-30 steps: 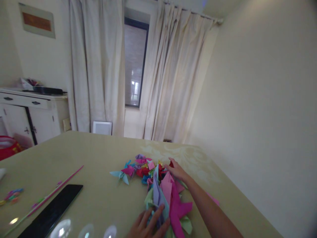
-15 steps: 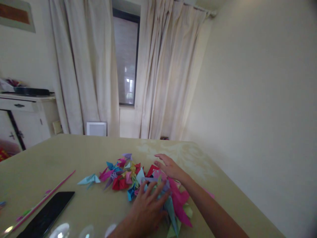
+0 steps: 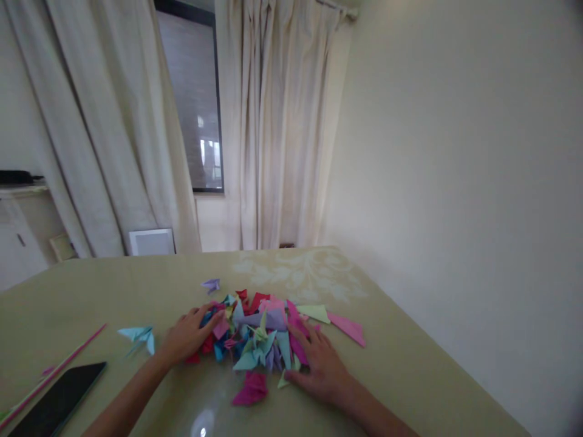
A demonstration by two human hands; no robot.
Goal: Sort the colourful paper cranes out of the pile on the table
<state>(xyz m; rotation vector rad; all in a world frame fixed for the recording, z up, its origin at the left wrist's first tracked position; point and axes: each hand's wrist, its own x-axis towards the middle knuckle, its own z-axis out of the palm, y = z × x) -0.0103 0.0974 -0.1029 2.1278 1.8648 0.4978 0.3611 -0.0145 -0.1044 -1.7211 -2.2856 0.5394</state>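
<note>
A pile of folded paper cranes [image 3: 262, 343] in many colours lies on the table between my two hands. My left hand [image 3: 186, 335] touches the pile's left side, its fingers stretched over blue and pink pieces. On the other side my right hand [image 3: 321, 364] rests with spread fingers against a magenta piece and pale green paper. A magenta folded piece [image 3: 250, 389] lies in front of the pile. Pale green [image 3: 314, 312] and pink [image 3: 348, 328] pointed pieces stick out at the right. Some cranes are partly hidden under my fingers.
A light blue crane [image 3: 140, 337] lies left of my left arm, and a purple one [image 3: 211, 284] behind the pile. A black phone [image 3: 59, 400] and a thin pink stick [image 3: 59, 368] lie at the left on the table [image 3: 150, 279]. A wall borders the right side.
My left hand has moved from the top of the pile to its left side. My right hand has come back nearer, to the right side. The cranes are bunched closer together, and the view has turned right.
</note>
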